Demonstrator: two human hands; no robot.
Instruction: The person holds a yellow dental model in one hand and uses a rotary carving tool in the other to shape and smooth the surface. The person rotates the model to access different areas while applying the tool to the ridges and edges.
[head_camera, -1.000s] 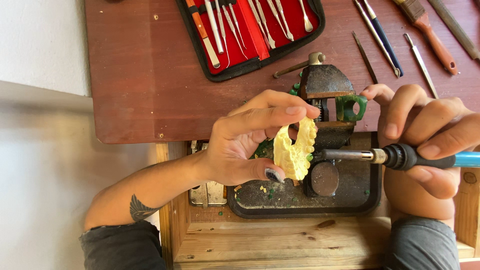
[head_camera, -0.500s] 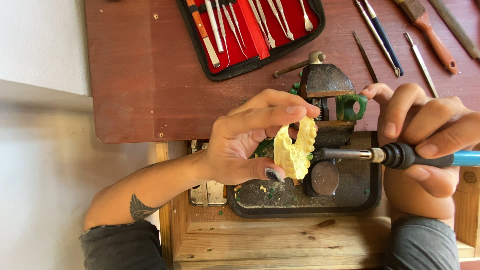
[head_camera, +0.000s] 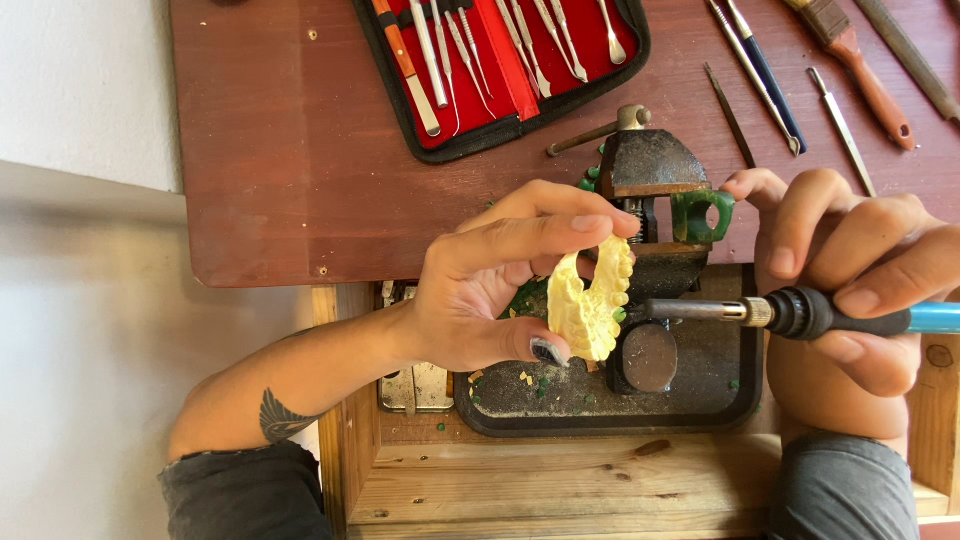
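Observation:
My left hand (head_camera: 495, 285) pinches a pale yellow dental cast (head_camera: 590, 300) shaped like an arch of teeth, thumb below and fingers above. My right hand (head_camera: 860, 290) grips a heated wax tool (head_camera: 800, 313) with a black grip, blue handle and metal shaft. Its tip touches the right side of the cast. Both are held over a small dark bench vise (head_camera: 655, 190) that clamps a green ring-shaped piece (head_camera: 700, 215). The vise stands on a black tray (head_camera: 700, 410) strewn with green and yellow chips.
An open red-lined case of metal dental instruments (head_camera: 500, 60) lies at the top of the reddish-brown table (head_camera: 290, 170). Loose picks, a file and a wooden-handled brush (head_camera: 850, 60) lie at top right. A wooden frame (head_camera: 560, 490) runs below the tray.

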